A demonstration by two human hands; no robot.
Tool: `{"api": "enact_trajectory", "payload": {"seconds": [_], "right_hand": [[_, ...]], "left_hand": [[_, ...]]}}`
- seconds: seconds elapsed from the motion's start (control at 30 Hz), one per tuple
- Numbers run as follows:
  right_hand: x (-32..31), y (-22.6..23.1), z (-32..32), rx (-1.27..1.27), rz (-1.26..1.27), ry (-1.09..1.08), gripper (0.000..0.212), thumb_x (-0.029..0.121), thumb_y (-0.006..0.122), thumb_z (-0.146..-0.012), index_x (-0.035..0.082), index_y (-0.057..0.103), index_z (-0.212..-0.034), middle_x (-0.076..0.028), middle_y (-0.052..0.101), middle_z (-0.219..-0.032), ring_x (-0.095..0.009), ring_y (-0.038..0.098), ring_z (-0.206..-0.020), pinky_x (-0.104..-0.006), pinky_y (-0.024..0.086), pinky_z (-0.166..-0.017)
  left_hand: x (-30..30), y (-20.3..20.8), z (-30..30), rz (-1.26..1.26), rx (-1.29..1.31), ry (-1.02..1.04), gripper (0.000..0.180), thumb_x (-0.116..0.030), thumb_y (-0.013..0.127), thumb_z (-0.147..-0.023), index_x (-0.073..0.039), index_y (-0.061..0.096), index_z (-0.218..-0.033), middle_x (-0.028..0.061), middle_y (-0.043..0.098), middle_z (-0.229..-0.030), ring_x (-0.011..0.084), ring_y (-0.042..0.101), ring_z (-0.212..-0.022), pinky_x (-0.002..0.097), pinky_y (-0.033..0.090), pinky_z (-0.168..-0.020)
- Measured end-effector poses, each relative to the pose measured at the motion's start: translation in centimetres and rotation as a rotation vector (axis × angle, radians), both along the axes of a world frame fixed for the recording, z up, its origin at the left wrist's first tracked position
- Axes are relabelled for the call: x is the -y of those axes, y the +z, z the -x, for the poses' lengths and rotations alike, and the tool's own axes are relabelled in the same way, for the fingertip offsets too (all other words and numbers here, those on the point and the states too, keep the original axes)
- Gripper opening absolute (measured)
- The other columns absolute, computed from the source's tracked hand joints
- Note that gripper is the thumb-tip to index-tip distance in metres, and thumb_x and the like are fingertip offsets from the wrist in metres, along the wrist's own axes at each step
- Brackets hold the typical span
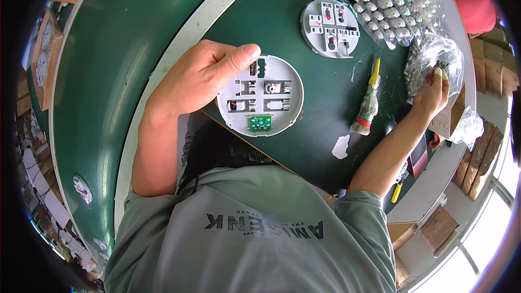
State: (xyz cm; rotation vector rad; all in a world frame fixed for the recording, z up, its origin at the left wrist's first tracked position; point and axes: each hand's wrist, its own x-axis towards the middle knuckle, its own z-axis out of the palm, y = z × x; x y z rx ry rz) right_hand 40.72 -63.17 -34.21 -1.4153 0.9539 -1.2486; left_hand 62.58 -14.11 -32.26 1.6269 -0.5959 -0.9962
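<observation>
My left hand (pixel 203 73) is closed on the upper left rim of a round white plastic housing (pixel 264 95), thumb on top and fingers hidden beneath. Its open inside faces up and shows rectangular slots with metal clips; a small green circuit board (pixel 260 123) sits near its lower edge. Over on the right, my right hand (pixel 434 93) reaches to a clear plastic bag (pixel 440 48) of small parts. Its fingers are pinched together at the bag's opening, beside something small and dark that I cannot make out.
A second round white housing (pixel 331 28) lies on the green table (pixel 293 0). Near it are a taped tool with a yellow tip (pixel 366 103), a torn white scrap (pixel 341 147) and trays of small domed parts (pixel 380 2). A green conveyor belt (pixel 119 38) curves along the left.
</observation>
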Motion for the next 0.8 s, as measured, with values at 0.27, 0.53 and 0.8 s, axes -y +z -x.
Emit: {"api": "enact_trajectory", "payload": {"seconds": [0.27,0.53,0.8], "right_hand": [[-0.2,-0.1,0.0,-0.029,0.013,0.015,0.018,-0.001,0.073,-0.100,-0.001,0.065,-0.116,-0.013,0.073,-0.103,-0.021,0.073,-0.093,-0.0298,0.061,-0.086],[0.9,-0.9,0.0,-0.041,0.014,-0.005,0.020,0.002,0.075,-0.099,0.000,0.067,-0.117,-0.011,0.073,-0.104,-0.019,0.071,-0.092,-0.0282,0.059,-0.082],[3.6,-4.4,3.1,-0.032,0.023,0.017,0.023,0.005,0.076,-0.099,0.001,0.069,-0.121,-0.008,0.073,-0.106,-0.016,0.069,-0.092,-0.0261,0.056,-0.082]], "left_hand": [[-0.1,-0.6,0.0,-0.004,0.007,-0.015,0.067,-0.052,0.054,-0.113,-0.004,0.049,-0.066,-0.0051,0.033,-0.062,0.0089,0.030,-0.061,0.0331,0.030,-0.055],[0.4,-1.1,-0.4,0.028,-0.023,-0.008,0.065,-0.049,0.055,-0.113,-0.004,0.050,-0.068,-0.0052,0.034,-0.063,0.0085,0.030,-0.062,0.0332,0.029,-0.054],[-1.1,-2.3,-1.0,0.059,0.253,0.601,0.047,-0.039,0.061,-0.112,0.002,0.072,-0.091,-0.0013,0.056,-0.070,0.0057,0.047,-0.070,0.0271,0.042,-0.064]]}}
